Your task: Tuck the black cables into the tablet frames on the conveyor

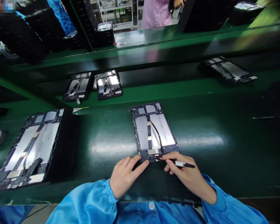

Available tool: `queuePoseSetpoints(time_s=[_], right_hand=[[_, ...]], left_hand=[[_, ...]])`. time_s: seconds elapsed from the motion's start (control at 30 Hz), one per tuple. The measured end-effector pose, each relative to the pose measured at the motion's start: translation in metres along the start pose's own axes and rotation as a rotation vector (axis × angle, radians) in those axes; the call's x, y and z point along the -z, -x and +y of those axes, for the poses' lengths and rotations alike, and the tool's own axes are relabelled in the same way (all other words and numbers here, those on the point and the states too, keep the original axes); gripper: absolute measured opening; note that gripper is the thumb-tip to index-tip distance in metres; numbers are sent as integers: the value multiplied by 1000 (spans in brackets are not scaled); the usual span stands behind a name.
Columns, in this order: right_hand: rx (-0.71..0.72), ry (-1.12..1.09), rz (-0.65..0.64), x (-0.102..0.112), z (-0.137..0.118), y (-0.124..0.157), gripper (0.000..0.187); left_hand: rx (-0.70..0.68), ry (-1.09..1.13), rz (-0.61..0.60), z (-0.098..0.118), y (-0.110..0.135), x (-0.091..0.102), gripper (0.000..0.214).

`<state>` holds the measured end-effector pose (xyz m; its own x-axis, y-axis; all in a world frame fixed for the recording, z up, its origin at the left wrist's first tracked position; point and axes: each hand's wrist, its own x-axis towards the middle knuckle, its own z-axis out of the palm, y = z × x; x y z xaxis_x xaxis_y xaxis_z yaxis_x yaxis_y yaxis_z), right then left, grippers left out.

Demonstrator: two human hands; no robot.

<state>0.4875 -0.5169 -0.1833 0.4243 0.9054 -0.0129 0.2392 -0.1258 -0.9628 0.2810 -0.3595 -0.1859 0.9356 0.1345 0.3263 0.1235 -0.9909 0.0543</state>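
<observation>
In front of me, an opened tablet (155, 130) lies on the green bench, its silver inside, dark ribbon strip and thin black cable facing up. My left hand (126, 174) rests at its near left corner, thumb and forefinger apart and touching the frame; the other fingers are partly hidden. Pinched in my right hand (184, 171) are dark tweezers (182, 164) with a white patch. Their tips touch or hover just above the tablet's near edge, where small parts are too fine to make out.
A stack topped by another opened tablet (35, 146) stands at left. Further back lie two opened tablets (78, 87) (108, 84), with one more tablet (231, 70) at right. A raised green shelf (149, 37) crosses behind. People stand beyond it, one in a pink garment (156, 14).
</observation>
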Motion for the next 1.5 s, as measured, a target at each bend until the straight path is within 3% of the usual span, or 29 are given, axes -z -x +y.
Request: queuePoseSetpoints(time_s=[0.13, 0.4, 0.5, 0.63, 0.7, 0.8, 0.87, 1.0, 1.1, 1.27, 1.5], right_hand=[[0, -36, -7, -2, 1, 2, 21], [177, -59, -170, -13, -17, -8, 16], [128, -77, -218, -11, -18, -8, 16], [-39, -165, -152, -5, -13, 1, 23], [-98, -186, -117, -2, -10, 6, 28], [-155, -129, -131, 1, -8, 10, 29], [-149, -60, -166, 2, -9, 10, 24], [-39, 132, -190, 3, -12, 7, 16], [-10, 212, -233, 4, -15, 6, 15], [-43, 218, -323, 1, -18, 4, 15], [-42, 180, -317, -5, -9, 7, 18]], left_hand=[[-23, 44, 28, -3, 3, 1, 37], [-27, 102, 74, -7, 4, 0, 31], [-27, 101, 68, -5, 6, 3, 32], [-124, 174, 58, 12, 10, 7, 31], [-192, 238, 8, 22, 12, 6, 27], [-132, 212, -90, 31, 13, 1, 25], [-110, 168, -108, 31, 13, -2, 26], [-261, 160, -51, 27, 14, -6, 29], [-284, 171, -33, 27, 13, -8, 27], [-270, 203, 0, 29, 11, -8, 28], [-262, 183, -29, 31, 13, -10, 32]])
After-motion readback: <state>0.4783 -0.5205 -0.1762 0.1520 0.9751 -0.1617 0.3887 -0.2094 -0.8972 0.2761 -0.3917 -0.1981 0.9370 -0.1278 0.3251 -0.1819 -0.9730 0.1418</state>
